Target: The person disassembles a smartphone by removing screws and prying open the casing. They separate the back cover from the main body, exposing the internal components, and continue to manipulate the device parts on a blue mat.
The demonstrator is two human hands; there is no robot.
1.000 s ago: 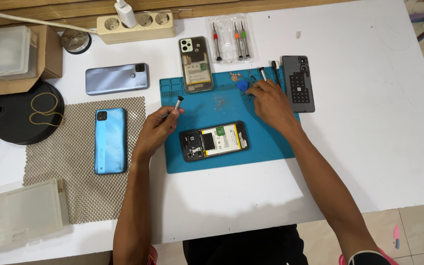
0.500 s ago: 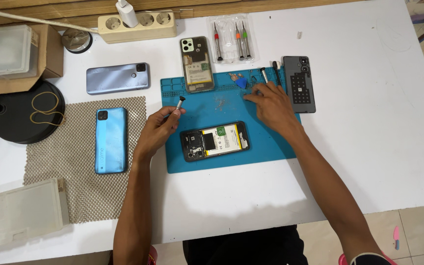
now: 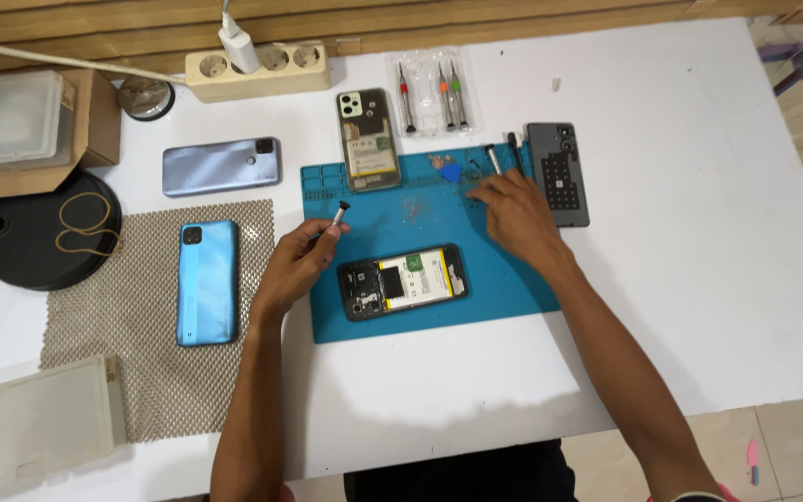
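An opened black phone [image 3: 403,282] lies face down on the blue work mat [image 3: 392,209], its battery and boards exposed. My left hand [image 3: 297,265] hovers just left of it, gripping a small silver screwdriver [image 3: 336,216] that points up and away. My right hand [image 3: 511,209] rests on the mat's upper right part, fingertips down among small loose parts; whether it pinches anything is hidden. A blue pick [image 3: 452,172] and a silver tool [image 3: 493,160] lie just beyond those fingers.
A dark back cover [image 3: 559,173] lies right of the mat, another opened phone [image 3: 367,139] above it, a pack of screwdrivers [image 3: 431,96] behind. A light blue phone [image 3: 207,282] rests on a mesh pad [image 3: 132,363], a grey-blue phone [image 3: 220,165] farther back, beside a power strip [image 3: 257,69] and lamp base [image 3: 44,237].
My right hand has slid slightly left over the mat's upper right part. My left hand and the screwdriver have stayed in place.
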